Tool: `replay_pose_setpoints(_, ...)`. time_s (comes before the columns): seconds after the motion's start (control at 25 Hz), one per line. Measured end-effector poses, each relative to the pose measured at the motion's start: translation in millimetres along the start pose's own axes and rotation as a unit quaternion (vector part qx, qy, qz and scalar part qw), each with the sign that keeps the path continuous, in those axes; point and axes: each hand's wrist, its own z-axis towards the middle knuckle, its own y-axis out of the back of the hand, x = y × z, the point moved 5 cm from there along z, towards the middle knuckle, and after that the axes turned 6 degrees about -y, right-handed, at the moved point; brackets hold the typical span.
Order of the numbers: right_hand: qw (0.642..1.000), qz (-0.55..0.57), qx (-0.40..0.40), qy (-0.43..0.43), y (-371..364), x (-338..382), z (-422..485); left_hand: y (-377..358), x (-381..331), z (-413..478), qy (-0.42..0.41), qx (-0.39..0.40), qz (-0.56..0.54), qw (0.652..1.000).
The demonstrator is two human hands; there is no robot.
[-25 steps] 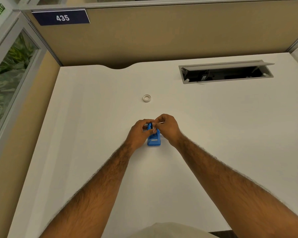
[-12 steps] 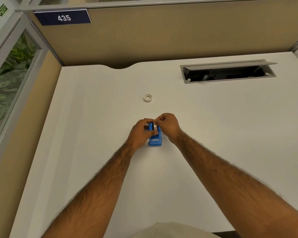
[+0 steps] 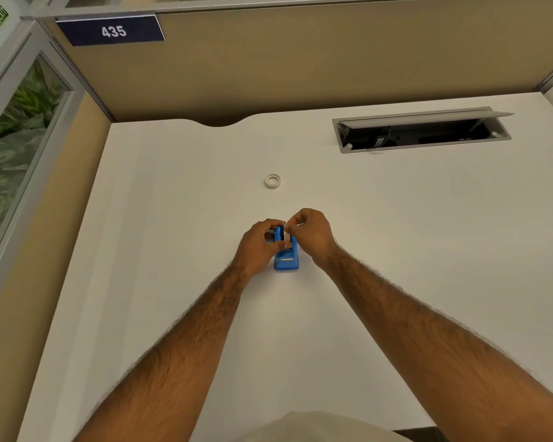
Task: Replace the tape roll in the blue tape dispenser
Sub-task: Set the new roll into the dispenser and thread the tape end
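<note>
A small blue tape dispenser [image 3: 286, 260] stands on the white desk [image 3: 173, 218], its cutter end toward me. My left hand [image 3: 258, 245] grips its left side. My right hand [image 3: 310, 232] is closed over its far top, pinching a pale strip of tape [image 3: 288, 235] that runs down over the dispenser. The roll inside is mostly hidden by my fingers. A second small white tape roll [image 3: 273, 181] lies flat on the desk farther away, apart from both hands.
An open grey cable hatch [image 3: 422, 130] is set into the desk at the back right. Tan partition walls [image 3: 300, 59] close off the back and the left side, with a sign reading 435.
Both hands stay on the dispenser. My right fingers have shifted slightly, and a pale strip of tape now shows over the dispenser's top.
</note>
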Motion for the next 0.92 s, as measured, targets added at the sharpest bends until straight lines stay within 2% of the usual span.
replay_pose_setpoints(0.32,0.999,-0.007,0.008,-0.034,-3,1,7,-3,-2,-2,0.008,0.010,0.009,1.000)
replay_pose_setpoints(0.56,1.000,0.014,0.025,-0.011,1,-8,0,0,-5,-2,0.000,0.016,0.015,1.000)
replay_pose_setpoints(0.72,1.000,0.009,0.018,0.020,2,-11,-7,-1,-6,-2,-0.005,0.013,0.015,1.000)
replay_pose_setpoints(0.92,1.000,-0.002,-0.002,0.013,-1,-7,-5,-2,-4,-2,-0.001,0.007,0.021,1.000)
